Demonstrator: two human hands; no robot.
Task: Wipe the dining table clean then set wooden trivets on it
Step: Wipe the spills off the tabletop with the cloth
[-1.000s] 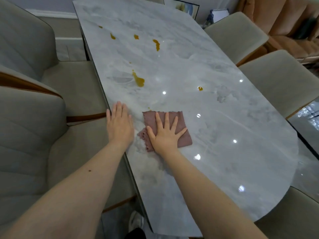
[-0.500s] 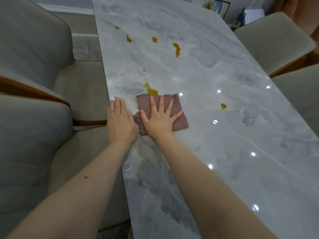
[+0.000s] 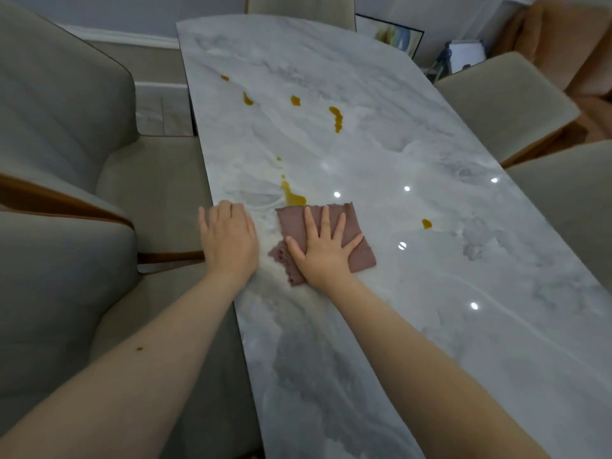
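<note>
A long grey marble dining table [image 3: 430, 326] runs away from me. My right hand [image 3: 323, 250] presses flat, fingers spread, on a folded mauve cloth [image 3: 356, 241] near the table's left edge. The cloth's far edge touches a yellow-brown spill [image 3: 293, 197]. My left hand [image 3: 228, 241] rests flat on the table's left edge beside the cloth, its fingertips bent down. Several more yellow stains lie farther up the table [image 3: 336, 117], and one small stain [image 3: 426, 223] sits to the right of the cloth. No trivets are in view.
Grey upholstered chairs stand along the left side [image 3: 66, 160] and the right side [image 3: 503, 101], with one at the far end [image 3: 298, 5]. A framed picture [image 3: 390, 36] leans on the back wall. An orange sofa [image 3: 569, 44] fills the top right corner.
My right hand has pushed the cloth forward along the table, up to the yellow spill. My left hand moved forward along the table edge with it.
</note>
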